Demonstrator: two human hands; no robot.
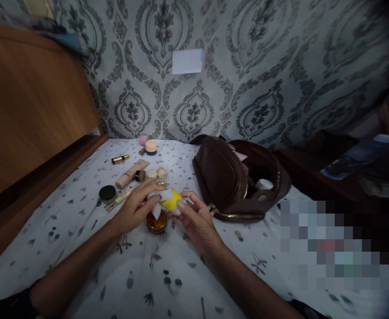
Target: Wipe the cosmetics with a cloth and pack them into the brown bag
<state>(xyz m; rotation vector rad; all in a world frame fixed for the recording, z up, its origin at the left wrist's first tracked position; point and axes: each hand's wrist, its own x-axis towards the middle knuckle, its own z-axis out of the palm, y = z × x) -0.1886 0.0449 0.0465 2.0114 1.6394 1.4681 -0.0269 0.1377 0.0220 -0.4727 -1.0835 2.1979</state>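
Observation:
Between my hands is a small yellow rounded container with white parts, its exact kind unclear. My right hand grips it from the right, thumb on the near side. My left hand is closed on a crumpled white wipe, pressed against the container's left side. One end of the wipe hangs down over a round amber jar, which stands on the patterned sheet just below my hands. My fingers cover much of both held things.
Beyond my left hand lie a beige tube, a dark green lid, a black-and-gold lipstick, a peach jar and several small pots. An open brown bag sits at right. The wooden furniture borders the left, a patterned wall the back.

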